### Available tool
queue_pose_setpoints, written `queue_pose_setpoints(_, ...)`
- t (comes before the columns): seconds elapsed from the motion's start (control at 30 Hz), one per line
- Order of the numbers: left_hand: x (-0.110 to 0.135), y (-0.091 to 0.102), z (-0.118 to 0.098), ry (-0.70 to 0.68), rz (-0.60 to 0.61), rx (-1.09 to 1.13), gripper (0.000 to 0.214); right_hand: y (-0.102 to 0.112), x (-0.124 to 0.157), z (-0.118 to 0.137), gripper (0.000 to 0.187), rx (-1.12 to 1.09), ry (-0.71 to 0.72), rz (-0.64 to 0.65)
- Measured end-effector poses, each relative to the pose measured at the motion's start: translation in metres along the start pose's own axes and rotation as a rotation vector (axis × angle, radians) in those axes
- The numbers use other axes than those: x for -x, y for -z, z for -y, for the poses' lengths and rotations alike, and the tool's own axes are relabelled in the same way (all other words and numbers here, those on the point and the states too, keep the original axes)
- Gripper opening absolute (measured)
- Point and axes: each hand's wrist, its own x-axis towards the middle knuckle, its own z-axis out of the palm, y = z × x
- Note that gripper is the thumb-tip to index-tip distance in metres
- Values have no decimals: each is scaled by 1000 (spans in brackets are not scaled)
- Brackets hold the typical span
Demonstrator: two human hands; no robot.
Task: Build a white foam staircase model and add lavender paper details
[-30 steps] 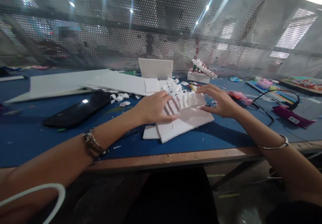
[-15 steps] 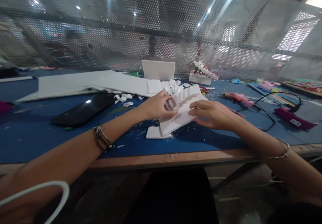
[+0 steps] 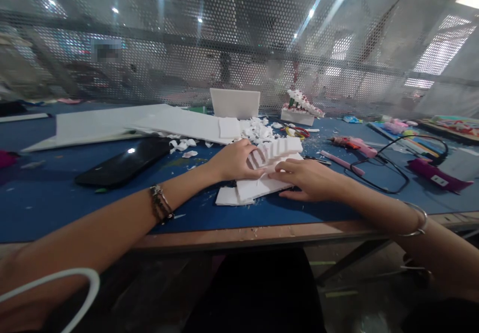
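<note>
Blk phone (image 3: 121, 162) lying L on blue tbl (image 3: 41, 193), pink glue gun (image 3: 355, 146) R.

matt white, foam-like, on the stepped piece (image 3: 287, 147) and the flat slab (image 3: 257, 188) beneath, with rough, crumbly scraps (image 3: 261, 131) behind. glossy black on the phone-like device (image 3: 123, 166), with a bright glint. matt blue on the tabletop (image 3: 204, 209), dull wood along its front edge (image 3: 262, 236). polished silvery metal on the bangle (image 3: 424, 218); perforated grey metal on the screen (image 3: 179, 71); pink plastic on the corded tool (image 3: 358, 146).
</note>
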Motion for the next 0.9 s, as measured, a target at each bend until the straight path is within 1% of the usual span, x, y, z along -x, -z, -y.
queue_pose_setpoints(0.23, 1, -3, 1, -7, -50, 8, 66, 0, 1, 1, 47, -10, -10, -7)
queue_pose_setpoints(0.6, 2, -4, 0, 25, -54, 43, 68, 1, 1, 3, 45, 4, -28, 23)
queue_pose_setpoints(0.9, 3, -7, 2, 17, -100, 39, 63, 3, 0, 5, 42, 26, -32, 21)
